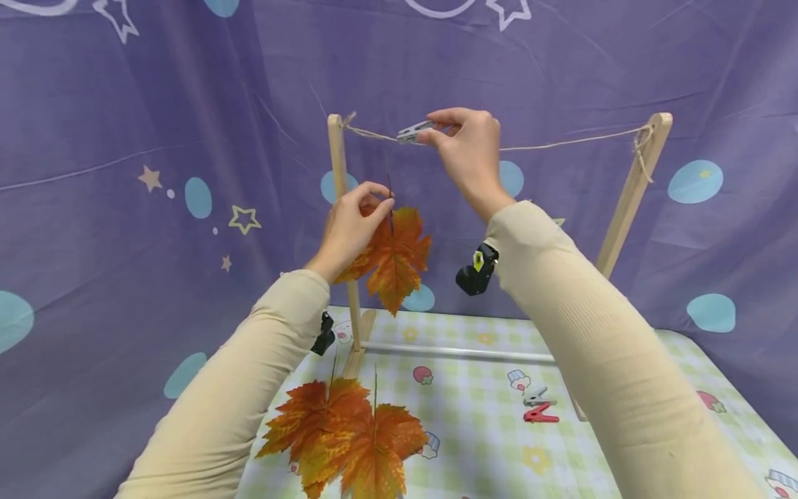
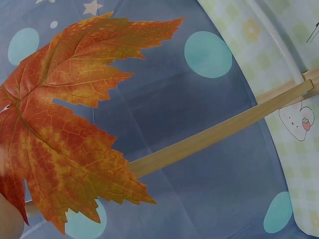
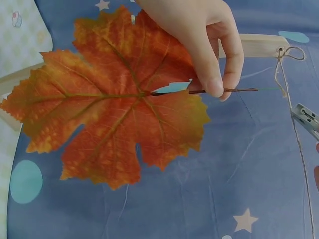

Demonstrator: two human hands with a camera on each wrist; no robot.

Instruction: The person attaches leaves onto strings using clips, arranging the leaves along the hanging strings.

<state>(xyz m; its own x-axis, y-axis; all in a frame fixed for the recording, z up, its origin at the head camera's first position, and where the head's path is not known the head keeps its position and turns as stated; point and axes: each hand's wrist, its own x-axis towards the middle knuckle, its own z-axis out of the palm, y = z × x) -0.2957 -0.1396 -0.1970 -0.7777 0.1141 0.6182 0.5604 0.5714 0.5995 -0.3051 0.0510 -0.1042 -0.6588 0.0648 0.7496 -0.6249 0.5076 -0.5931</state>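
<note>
An orange-red artificial maple leaf (image 1: 399, 260) hangs from my left hand (image 1: 352, 222), whose thumb and fingertips pinch its thin dark stem. In the right wrist view the stem (image 3: 244, 90) points toward the string (image 3: 299, 149), its tip just short of it. My right hand (image 1: 467, 152) pinches a grey clothespin (image 1: 414, 132) at the string, left of the middle of the line. The clothespin's front end (image 3: 304, 112) meets the string in the right wrist view; whether it is clamped on I cannot tell. The leaf (image 2: 65, 119) fills the left side of the left wrist view.
The string (image 1: 561, 143) is tied between two wooden posts (image 1: 630, 201), joined low by a white rod (image 1: 458, 352). More maple leaves (image 1: 349, 436) lie on the checked tablecloth (image 1: 474, 443) at front left. A grey clothespin (image 1: 537, 396) and a red clothespin (image 1: 541, 414) lie at right.
</note>
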